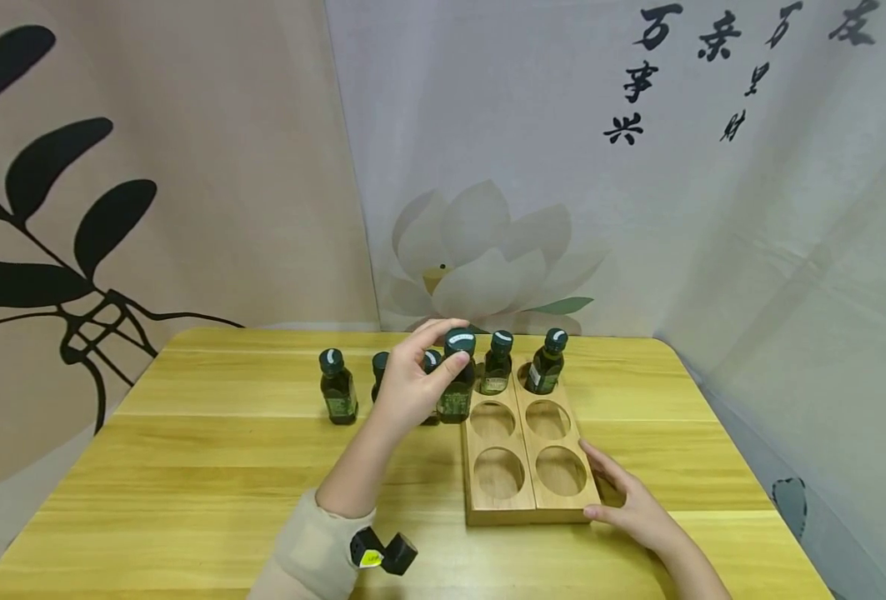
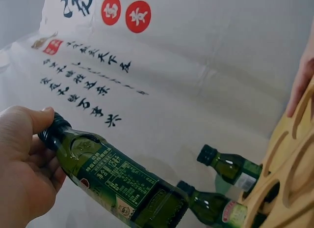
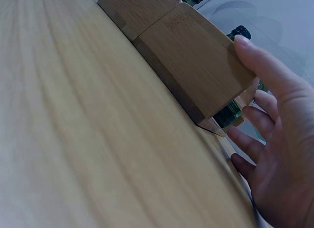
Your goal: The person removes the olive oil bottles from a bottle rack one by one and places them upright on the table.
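My left hand [image 1: 405,392] pinches the dark cap of a green glass bottle [image 2: 122,174] between thumb and fingers. In the head view this bottle is upright, just left of a wooden bottle rack [image 1: 530,487] made of two halves side by side, with round holes. Two similar bottles stand in its back holes, a left one [image 1: 497,367] and a right one [image 1: 546,362] that leans. My right hand [image 1: 633,504] rests against the rack's right side, its thumb near the front corner; in the right wrist view the fingers [image 3: 255,125] are loosely bent.
Left of the rack, more bottles stand on the wooden table [image 1: 210,467]: one at the far left [image 1: 337,387], another [image 1: 379,367] and one more [image 1: 431,362] partly hidden by my left hand. A printed cloth [image 1: 262,167] hangs behind the table.
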The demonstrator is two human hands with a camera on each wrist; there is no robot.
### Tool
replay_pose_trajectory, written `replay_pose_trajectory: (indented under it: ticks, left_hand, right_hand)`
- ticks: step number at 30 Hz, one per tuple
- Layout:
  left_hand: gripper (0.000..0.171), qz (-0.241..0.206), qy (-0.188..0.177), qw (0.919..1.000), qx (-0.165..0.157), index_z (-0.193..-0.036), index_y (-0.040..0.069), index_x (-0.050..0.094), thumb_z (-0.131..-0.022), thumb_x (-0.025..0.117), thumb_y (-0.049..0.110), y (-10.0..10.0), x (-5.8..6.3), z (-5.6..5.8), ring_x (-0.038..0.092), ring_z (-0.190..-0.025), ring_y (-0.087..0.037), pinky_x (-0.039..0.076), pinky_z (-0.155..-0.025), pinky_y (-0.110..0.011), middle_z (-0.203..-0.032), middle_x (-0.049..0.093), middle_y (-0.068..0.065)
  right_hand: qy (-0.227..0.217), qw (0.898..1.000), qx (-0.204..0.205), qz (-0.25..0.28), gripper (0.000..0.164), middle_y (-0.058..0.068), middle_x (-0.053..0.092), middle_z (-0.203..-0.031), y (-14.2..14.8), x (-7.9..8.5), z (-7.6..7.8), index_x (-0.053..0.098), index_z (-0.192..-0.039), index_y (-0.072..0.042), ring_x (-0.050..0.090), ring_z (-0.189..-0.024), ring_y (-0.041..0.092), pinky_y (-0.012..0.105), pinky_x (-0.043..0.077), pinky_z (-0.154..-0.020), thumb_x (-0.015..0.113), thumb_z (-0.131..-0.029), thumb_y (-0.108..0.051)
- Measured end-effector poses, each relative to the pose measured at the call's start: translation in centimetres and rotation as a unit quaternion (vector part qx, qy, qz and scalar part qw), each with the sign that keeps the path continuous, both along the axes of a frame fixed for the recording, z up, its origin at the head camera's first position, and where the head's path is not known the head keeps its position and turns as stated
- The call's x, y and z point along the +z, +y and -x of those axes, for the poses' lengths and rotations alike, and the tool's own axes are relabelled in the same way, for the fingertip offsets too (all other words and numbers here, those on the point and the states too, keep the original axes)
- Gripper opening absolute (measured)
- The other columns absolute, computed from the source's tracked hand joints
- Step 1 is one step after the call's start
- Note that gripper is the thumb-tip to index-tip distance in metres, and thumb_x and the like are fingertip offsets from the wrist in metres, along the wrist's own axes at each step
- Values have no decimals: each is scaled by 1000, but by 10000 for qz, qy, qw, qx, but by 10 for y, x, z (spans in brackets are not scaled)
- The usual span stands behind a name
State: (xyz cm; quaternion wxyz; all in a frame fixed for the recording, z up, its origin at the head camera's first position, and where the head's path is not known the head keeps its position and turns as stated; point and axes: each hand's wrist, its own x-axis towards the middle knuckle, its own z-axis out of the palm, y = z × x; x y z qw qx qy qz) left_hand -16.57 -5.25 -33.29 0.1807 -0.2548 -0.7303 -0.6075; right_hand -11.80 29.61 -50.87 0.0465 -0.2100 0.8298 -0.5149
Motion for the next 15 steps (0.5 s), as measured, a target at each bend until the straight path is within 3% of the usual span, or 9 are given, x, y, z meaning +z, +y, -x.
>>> replay_pose_trajectory:
  ticks: [3,8,9,11,13,15]
  left_hand:
    - [32,-37,-2,10000,-37,-121,4,64,-88,68,3,-4,-6,-1,51,-97,-20,46,-77,-33,-117,62,-8]
    - [33,-67,-17,10000,-45,-122,4,64,-89,68,5,-10,-19,-5,51,-95,-20,43,-65,-26,-115,62,-7]
    - [34,-65,-30,10000,-39,-122,4,63,-89,68,5,-11,-22,-6,51,-96,-20,44,-69,-27,-116,62,-8]
    - [34,-18,-59,10000,32,-123,5,63,-89,68,5,-13,-27,-8,50,-97,-20,40,-61,-26,-117,62,-8]
    - [34,1,-144,9998,99,-123,5,63,-89,68,5,-14,-32,-10,49,-97,-20,40,-61,-27,-117,62,-8]
    - [35,-41,-264,9996,113,-123,4,63,-88,68,3,-16,-36,-11,50,-99,-21,45,-69,-28,-119,61,-10]
  right_hand:
    - [-29,10000,-32,-28,84,18,37,-147,-1,1,0,29,-152,-16,43,-125,16,59,28,-99,73,-82,-2]
    - [-148,9999,-42,40,83,17,40,-145,-1,2,0,30,-151,-16,42,-126,12,28,30,-101,73,-82,-3]
    - [-205,9997,-75,66,83,16,40,-145,-1,2,0,30,-151,-17,42,-126,11,25,30,-101,73,-82,-3]
    - [-276,9995,-100,77,83,15,40,-145,-1,2,-1,31,-151,-18,42,-126,10,24,29,-101,73,-82,-3]
    - [-263,9996,-95,71,82,15,40,-145,-1,1,-1,31,-151,-18,42,-126,10,32,30,-102,73,-82,-3]
    - [-204,9998,-70,31,82,17,39,-146,-1,1,-1,30,-151,-16,42,-126,11,37,31,-102,73,-82,-2]
